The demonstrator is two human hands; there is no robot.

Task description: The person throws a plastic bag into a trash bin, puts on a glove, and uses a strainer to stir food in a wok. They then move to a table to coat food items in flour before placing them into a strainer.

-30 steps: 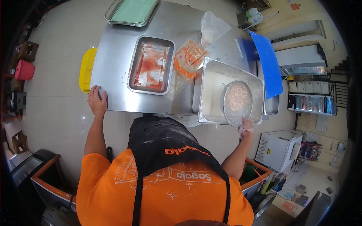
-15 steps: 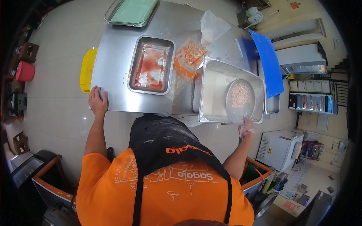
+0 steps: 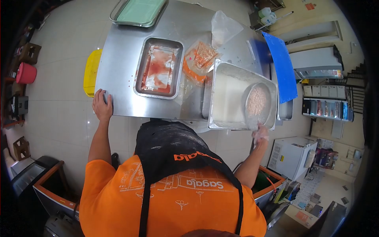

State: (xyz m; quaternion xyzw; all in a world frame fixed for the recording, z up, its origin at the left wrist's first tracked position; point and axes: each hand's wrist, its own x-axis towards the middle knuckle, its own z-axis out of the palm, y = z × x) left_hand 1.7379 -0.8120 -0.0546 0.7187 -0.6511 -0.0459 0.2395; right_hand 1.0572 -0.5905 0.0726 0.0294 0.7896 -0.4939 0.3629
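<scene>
My right hand (image 3: 260,133), in a thin clear glove, grips the handle of a round metal strainer (image 3: 257,104) full of pinkish minced food. The strainer is tilted on edge over the right side of a large steel pan (image 3: 227,98) that holds pale liquid. My left hand (image 3: 102,106) rests flat on the near left corner of the steel table (image 3: 122,59), fingers closed over the edge.
A steel tray with red liquid and a plastic sheet (image 3: 158,68) sits mid-table. Orange food packets (image 3: 199,59) and a clear bag (image 3: 223,27) lie behind the pan. A green-lidded tray (image 3: 138,12), a blue board (image 3: 281,65) and a yellow stool (image 3: 90,73) surround the table.
The strainer has moved right across the pan and tipped up more steeply. My right hand followed it slightly right. My left hand has stayed on the table corner.
</scene>
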